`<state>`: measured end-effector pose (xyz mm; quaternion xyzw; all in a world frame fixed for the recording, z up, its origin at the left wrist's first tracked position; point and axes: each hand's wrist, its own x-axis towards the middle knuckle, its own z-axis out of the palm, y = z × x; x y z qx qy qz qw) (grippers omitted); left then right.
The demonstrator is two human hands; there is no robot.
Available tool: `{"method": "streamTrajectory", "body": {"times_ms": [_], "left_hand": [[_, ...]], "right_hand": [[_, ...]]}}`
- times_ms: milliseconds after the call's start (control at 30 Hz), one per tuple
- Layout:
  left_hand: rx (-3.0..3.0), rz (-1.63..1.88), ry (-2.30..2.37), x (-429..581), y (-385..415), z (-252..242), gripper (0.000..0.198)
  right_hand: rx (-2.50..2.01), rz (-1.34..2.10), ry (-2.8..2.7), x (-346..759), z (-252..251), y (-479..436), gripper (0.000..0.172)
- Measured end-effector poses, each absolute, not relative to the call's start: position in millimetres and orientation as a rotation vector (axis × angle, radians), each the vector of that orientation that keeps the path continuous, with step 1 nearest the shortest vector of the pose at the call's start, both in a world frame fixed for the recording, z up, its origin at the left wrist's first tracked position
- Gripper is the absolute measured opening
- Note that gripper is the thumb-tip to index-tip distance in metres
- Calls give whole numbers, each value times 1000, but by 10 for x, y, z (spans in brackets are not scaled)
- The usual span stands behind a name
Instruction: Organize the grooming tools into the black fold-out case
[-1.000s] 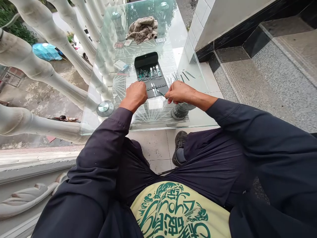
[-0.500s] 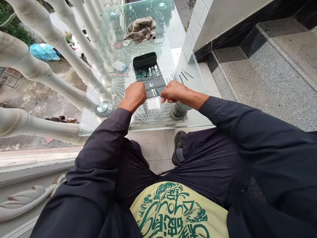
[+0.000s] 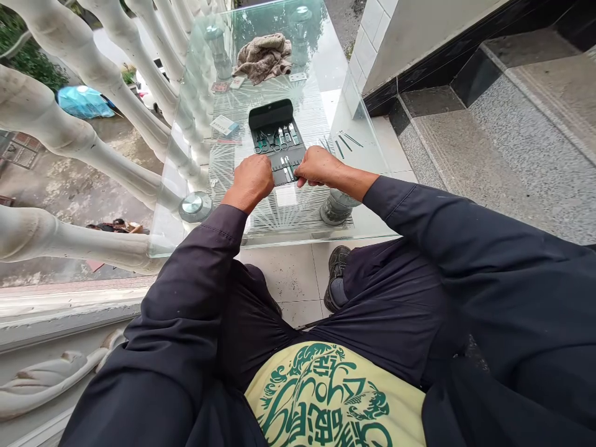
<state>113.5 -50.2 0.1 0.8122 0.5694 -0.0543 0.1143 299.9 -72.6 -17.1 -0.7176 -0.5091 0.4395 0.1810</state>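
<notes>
An unfolded black manicure case [image 3: 274, 110] lies on the glass table. Small scissors [image 3: 280, 146] and nail clippers [image 3: 293, 133] sit in its upper row. Slim metal tools [image 3: 285, 169] stand side by side in the lower loops. My left hand [image 3: 252, 180] is closed at the case's left edge, its fingertips hidden behind the knuckles. At the lower right of the case my right hand [image 3: 321, 166] is closed in a pinch on a thin manicure tool [image 3: 295, 174], mostly covered by the fingers.
Several slim tools [image 3: 347, 140] lie loose on the glass table [image 3: 265, 217] to the right. A crumpled cloth [image 3: 264, 57] sits at the back and a card [image 3: 224, 125] at the left. White balusters [image 3: 74, 130] border the left; stone steps [image 3: 465, 124] rise at the right.
My right hand has shifted a little left, closer to the lower loops of the case, with the thin tool in its fingers. The left hand has stayed almost in place.
</notes>
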Motion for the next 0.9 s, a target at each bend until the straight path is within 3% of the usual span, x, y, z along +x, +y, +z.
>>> {"method": "streamTrajectory", "body": {"times_ms": [167, 433, 600, 800, 900], "left_hand": [[2446, -233, 1681, 1144, -506, 9, 30], [2441, -186, 1678, 1131, -482, -22, 33], [2481, -208, 1677, 1120, -466, -50, 36], [2483, -194, 1688, 1107, -443, -68, 43], [2458, -189, 1686, 1112, -449, -60, 42]], "right_hand": [[-2090, 1004, -1570, 3085, -53, -770, 7], [-2361, 285, -1580, 3984, 138, -632, 27], [-2464, 336, -1739, 4101, -192, -641, 27], [-2498, 264, -1744, 3949, -401, -518, 42], [-2468, 293, -1731, 3970, -419, -452, 32]]}}
